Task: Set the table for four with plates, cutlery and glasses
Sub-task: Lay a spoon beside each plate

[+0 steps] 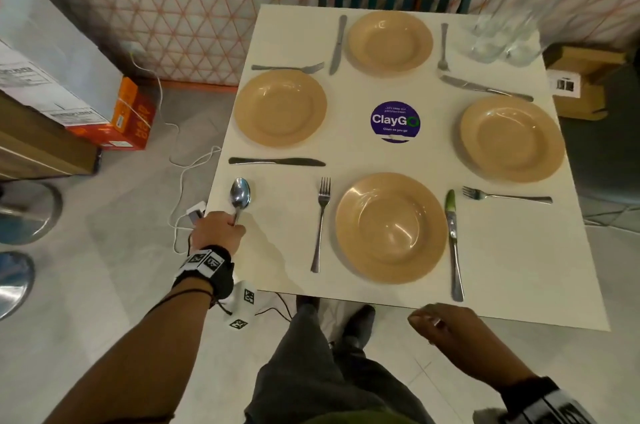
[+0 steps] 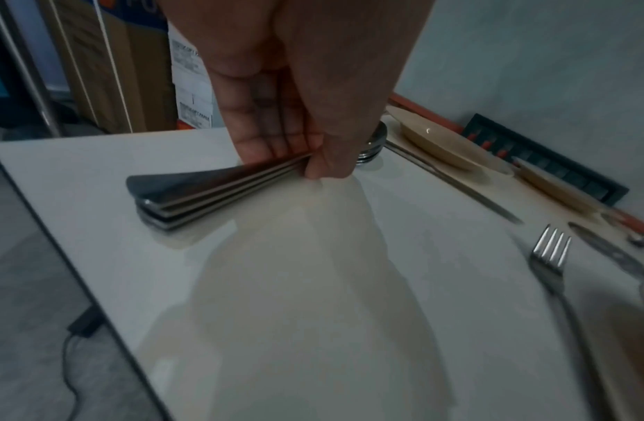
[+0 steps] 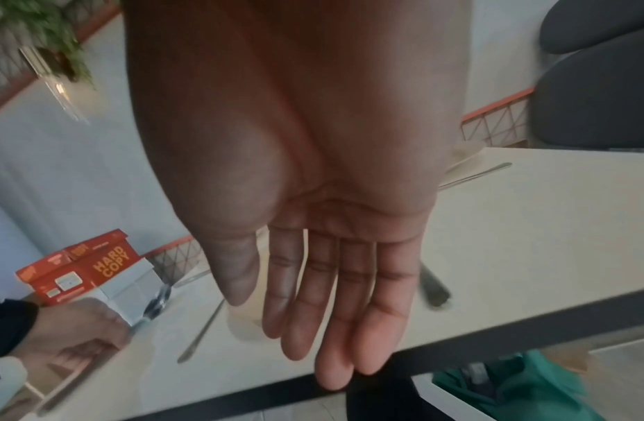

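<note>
Left hand (image 2: 295,94): grip closed, fingers and thumb pinching the handles of a stack of shiny steel spoons (image 2: 219,185) at the white square counter's (image 1: 398,160) 8 o'clock corner; spoon count unclear. Right hand (image 3: 313,228): grip open, fingers straight, holding nothing, off the 5 o'clock edge. Clear glasses (image 1: 498,38), blurred, at 1 o'clock. Four tan plates (image 1: 391,227) hold nothing.

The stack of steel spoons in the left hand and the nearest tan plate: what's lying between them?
One steel fork, seen in the head view.
</note>
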Motion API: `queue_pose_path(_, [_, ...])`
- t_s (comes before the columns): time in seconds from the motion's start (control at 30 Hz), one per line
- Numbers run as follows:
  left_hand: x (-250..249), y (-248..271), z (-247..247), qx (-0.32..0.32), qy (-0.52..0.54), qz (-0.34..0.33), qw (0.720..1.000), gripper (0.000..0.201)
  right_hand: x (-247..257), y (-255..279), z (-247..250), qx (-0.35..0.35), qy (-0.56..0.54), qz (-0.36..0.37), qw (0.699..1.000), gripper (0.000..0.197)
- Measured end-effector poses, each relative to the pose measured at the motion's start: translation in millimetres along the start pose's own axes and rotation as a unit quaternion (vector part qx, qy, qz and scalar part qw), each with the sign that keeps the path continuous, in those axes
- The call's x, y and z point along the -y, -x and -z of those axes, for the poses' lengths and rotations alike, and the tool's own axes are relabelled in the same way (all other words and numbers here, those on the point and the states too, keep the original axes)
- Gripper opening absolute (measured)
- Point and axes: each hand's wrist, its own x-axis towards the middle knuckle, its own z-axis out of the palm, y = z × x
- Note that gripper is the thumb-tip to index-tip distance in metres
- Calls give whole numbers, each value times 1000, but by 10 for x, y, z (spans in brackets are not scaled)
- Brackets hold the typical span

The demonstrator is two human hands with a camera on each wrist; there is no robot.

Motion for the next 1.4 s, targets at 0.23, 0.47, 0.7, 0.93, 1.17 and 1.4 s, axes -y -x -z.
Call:
queue_pose_path(0.23, [-382,520,149,38,133,-77,987,12,834,-531,-47,-21,-58,98,993,24])
queue_pose_path(0.47, [-872,1071,255,127,291,-182,931,14,1387,-837,-57,22,-422,46,905,28])
queue_pose_path(0.7, [-1068,1224,268,180,347,-199,899,20,1314,-818,-47,-16,-572,39,819,28])
queue_pose_path(0.93, [-1014,1143,262,227,370,-157,887,16,1287,-820,-105,-32,-614,18,789,28])
queue_pose_path(1.17, [-885,1016,322,324,422,-86,842,21,1325,-868,-149,-16,-608,31,793,26])
queue_pose_path(1.4, [-823,895,482,336,451,-68,824,19,1396,-988,-165,-2,-618,32,786,24])
